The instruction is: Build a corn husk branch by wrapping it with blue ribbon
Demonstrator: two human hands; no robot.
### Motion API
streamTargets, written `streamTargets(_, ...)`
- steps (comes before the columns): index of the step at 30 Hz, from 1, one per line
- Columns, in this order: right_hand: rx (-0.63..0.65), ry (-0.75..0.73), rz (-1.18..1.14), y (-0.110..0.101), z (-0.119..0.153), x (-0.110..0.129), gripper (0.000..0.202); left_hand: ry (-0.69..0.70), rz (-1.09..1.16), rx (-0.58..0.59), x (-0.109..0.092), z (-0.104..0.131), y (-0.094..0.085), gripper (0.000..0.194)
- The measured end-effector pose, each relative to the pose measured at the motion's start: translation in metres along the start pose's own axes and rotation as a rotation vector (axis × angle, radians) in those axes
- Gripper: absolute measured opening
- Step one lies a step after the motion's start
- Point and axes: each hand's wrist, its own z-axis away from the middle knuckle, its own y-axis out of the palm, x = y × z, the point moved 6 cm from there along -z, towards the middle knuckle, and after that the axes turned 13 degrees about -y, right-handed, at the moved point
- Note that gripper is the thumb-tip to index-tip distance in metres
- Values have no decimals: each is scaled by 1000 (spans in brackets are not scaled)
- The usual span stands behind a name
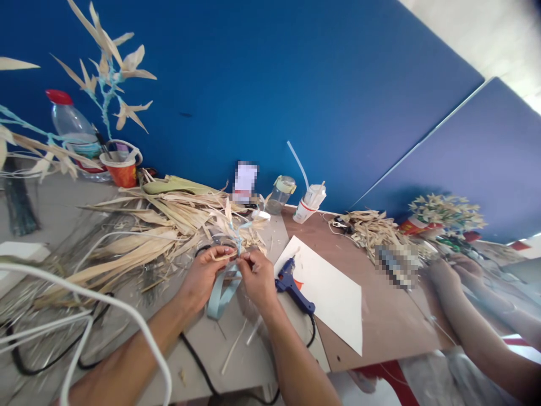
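Note:
My left hand (208, 276) pinches a small strip of dried husk and the lower part of a stem wrapped in light blue tape (239, 239). Close against it, my right hand (256, 274) has its fingers pressed together on the same stem. Husk petals (229, 211) stand at the stem's top. A loop of light blue tape (220, 299) hangs below the hands. Just right of my right hand, a blue glue gun (293, 287) lies on a white sheet (338, 304). The exact contact between fingertips and stem is partly hidden.
Dried husks (169, 220) and thin wires cover the table's left side. White cables (139, 316) cross the left foreground. Behind stand a red cup (122, 173), a bottle (76, 127), a jar (281, 194) and a paper cup (305, 210). Another person's hands (448, 276) work at right.

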Motion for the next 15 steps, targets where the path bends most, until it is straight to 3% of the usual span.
streamTargets(15,58,-75,25,5,1,5,21,93,-51,7,2,-8,-3,23)
